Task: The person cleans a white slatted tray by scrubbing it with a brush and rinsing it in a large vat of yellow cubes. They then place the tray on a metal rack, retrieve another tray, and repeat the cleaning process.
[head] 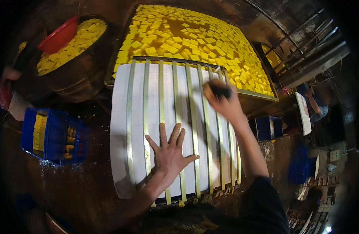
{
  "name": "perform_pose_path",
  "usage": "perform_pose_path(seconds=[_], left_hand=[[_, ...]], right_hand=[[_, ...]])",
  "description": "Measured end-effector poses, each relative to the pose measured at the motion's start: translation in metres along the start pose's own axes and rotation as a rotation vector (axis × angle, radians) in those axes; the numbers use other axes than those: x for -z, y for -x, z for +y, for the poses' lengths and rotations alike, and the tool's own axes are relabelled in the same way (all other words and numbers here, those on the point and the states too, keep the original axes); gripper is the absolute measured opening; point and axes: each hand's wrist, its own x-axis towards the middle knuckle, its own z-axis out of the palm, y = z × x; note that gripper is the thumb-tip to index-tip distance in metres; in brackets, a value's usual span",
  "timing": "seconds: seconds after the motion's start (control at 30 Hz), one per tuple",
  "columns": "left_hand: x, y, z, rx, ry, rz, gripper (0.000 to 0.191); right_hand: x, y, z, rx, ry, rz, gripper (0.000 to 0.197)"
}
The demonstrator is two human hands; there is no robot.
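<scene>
A large slab of white tofu [138, 96], faintly scored in a grid, lies before me under a row of narrow metal slats [161, 96]. My left hand [169, 152] presses on the slats near the middle, fingers spread and palm down. Over the far right part of the slab, my right hand [223, 101] is closed around a black handle [222, 90], blurred by motion. A thin pale tip [217, 69] shows just beyond that hand. Whether it belongs to the handled tool I cannot tell. A dark bar [179, 60] crosses the slats' far ends.
Beyond the slab, a wide vat [272, 96] holds yellow tofu blocks floating in liquid. At left are a round tub [62, 80] of yellow pieces, a red basin [59, 35] and blue crates [52, 137]. Another person [317, 108] is at right beside a white slab [303, 114].
</scene>
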Motion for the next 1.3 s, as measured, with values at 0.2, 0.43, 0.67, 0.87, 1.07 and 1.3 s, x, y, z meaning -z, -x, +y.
perform_pose_path(seconds=[0.2,0.43,0.67,0.87,1.07,1.3], left_hand=[[0.001,0.001,0.002,-0.038,0.007,-0.009,0.101],[0.013,0.007,-0.015,0.009,0.087,-0.03,0.066],[0.056,0.001,-0.059,-0.096,0.205,0.144,0.051],[0.064,-0.023,-0.118,0.055,-0.033,0.169,0.049],[0.042,-0.018,-0.147,0.027,-0.13,0.137,0.051],[0.034,-0.021,-0.151,-0.019,-0.07,0.197,0.051]], right_hand=[[-0.071,-0.107,0.106,0.017,0.27,0.011,0.022],[-0.016,0.135,-0.027,-0.143,-0.061,-0.504,0.023],[0.009,0.119,-0.089,-0.256,-0.199,-0.486,0.011],[-0.082,-0.104,0.039,0.06,0.095,0.114,0.018],[-0.096,-0.083,0.047,0.021,0.315,-0.106,0.019],[-0.028,0.18,-0.125,-0.433,-0.049,-0.804,0.013]])
